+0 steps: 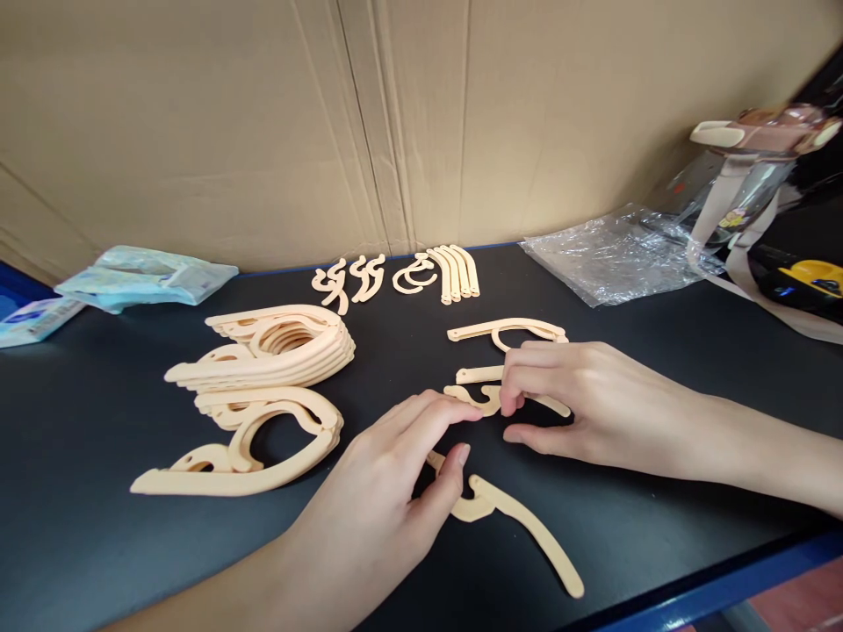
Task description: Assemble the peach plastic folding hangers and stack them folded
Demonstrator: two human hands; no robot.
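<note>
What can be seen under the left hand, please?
A hooked cream part shows beside the thumb of the left hand; a cream end shows between thumb and index finger. Whatever the thumb and palm cover is hidden, so I cannot tell whether these join.

Small cream hook piece (493, 405) flat at my left fingertips (475, 412), cream arm piece (479, 375) just beyond, partly hidden by my right hand (586, 395), cream hook-and-arm piece (541, 530) nearer me, arm slanting right, partly behind my left hand (399, 470)
</note>
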